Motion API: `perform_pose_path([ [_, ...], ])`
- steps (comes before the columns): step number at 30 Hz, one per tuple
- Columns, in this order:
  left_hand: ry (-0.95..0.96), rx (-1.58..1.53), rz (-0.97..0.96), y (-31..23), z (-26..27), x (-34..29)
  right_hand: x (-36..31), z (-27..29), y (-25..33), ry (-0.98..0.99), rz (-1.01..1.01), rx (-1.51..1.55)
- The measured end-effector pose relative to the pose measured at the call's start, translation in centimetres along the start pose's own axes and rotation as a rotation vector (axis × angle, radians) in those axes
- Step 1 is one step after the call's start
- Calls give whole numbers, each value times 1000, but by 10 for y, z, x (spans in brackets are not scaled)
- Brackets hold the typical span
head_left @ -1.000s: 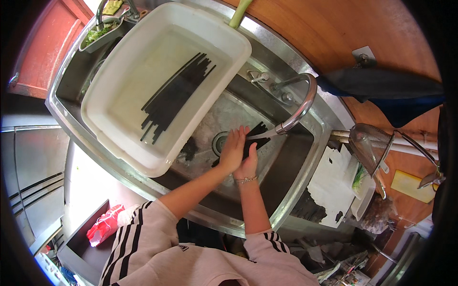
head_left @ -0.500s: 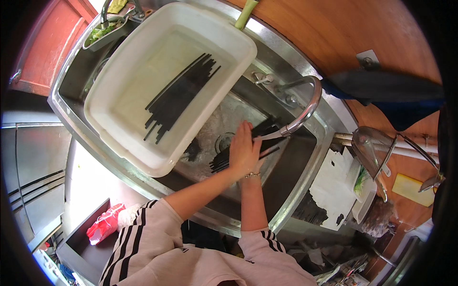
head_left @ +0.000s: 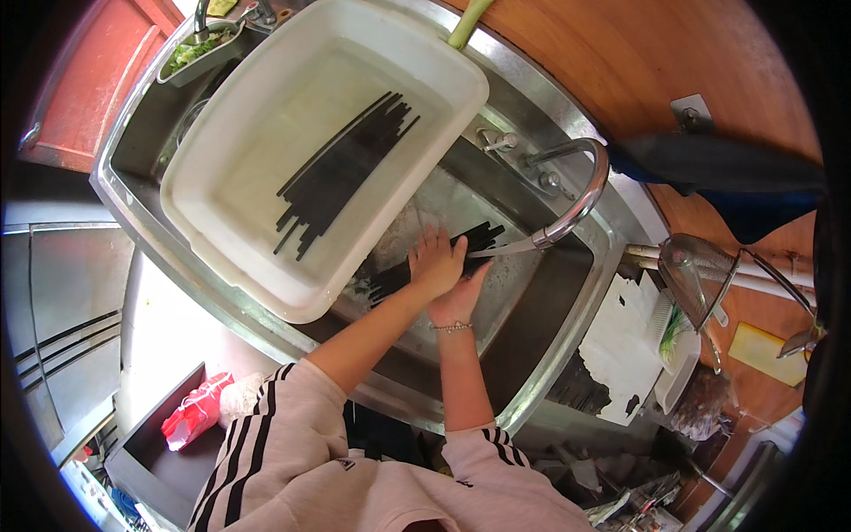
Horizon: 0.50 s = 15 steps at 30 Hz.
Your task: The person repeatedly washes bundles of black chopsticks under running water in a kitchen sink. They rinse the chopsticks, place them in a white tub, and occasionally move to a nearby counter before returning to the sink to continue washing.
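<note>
A bundle of black chopsticks (head_left: 479, 237) lies pressed between my two hands, low in the metal sink (head_left: 532, 341). My left hand (head_left: 434, 266) rests on top of the bundle, its fingers stretched across the sticks. Below it, my right hand (head_left: 456, 301) cups the bundle from underneath, thumb pointing up and outward; its other fingers are hidden. Water runs from the curved faucet (head_left: 596, 191) onto the sticks beside my hands. More black chopsticks (head_left: 346, 177) lie side by side in cloudy water in the big white basin (head_left: 317, 310), to the left.
The basin sits across the sink, its near corner close to my left forearm. A green handle (head_left: 467, 25) sticks out by its far corner. Right of the sink are a worn white sheet (head_left: 612, 346) and a wire strainer (head_left: 696, 266). A strainer tray with greens (head_left: 188, 55) stands far left.
Both hands have shifted slightly left with the chopsticks. My left hand's fingers, earlier pointing away over the bundle, now spread more on top, and the right thumb shows apart.
</note>
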<state>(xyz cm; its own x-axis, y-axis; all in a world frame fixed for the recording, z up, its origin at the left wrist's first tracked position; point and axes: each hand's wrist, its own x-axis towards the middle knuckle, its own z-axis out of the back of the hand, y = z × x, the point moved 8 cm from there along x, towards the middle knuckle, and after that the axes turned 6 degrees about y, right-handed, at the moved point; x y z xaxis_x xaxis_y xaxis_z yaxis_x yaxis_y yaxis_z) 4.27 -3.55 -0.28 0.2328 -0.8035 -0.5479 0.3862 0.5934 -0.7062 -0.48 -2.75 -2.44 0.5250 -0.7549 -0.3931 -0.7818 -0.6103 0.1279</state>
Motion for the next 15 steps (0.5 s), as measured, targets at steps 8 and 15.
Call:
perform_pose_path([
  [8,-29,-69,-73,-2,9,-8,2,-1,10,-22,68,-122],
  [15,-265,-237,-341,-10,20,-13,2,-23,21,-37,137,-411],
])
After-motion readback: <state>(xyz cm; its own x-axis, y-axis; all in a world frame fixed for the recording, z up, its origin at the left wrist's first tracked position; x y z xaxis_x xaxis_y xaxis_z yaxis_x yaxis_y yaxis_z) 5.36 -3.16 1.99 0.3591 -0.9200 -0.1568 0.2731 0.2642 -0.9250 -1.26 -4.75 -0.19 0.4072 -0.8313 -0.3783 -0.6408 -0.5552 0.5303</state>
